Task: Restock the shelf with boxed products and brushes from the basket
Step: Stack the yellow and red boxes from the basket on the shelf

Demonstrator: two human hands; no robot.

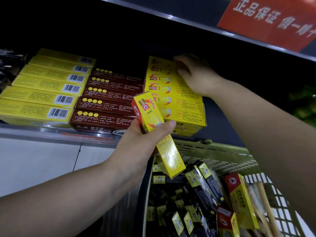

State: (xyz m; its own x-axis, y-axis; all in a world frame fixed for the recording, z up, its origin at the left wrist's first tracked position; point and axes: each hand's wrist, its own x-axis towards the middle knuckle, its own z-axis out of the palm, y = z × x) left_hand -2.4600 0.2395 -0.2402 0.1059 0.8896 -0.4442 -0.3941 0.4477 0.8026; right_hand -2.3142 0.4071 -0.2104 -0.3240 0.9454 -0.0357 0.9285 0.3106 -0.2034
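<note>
My left hand (139, 142) grips a long yellow and red box (154, 127), tilted, in front of the shelf edge and above the basket. Reaching deep into the shelf, my right hand (196, 76) lies with curled fingers over the far end of the top box of a yellow stack (172, 96); whether it grasps that box is unclear. The green basket (213, 154) at lower right holds several black and yellow boxes (201, 187), a red and yellow box (239, 194) and what look like wooden brush handles (263, 206), blurred.
On the shelf (51, 132), a stack of yellow barcode boxes (46, 89) sits left and dark red boxes (109, 100) sit in the middle. An upper shelf with a red sign (273, 19) overhangs. Pale floor tiles (42, 159) show at lower left.
</note>
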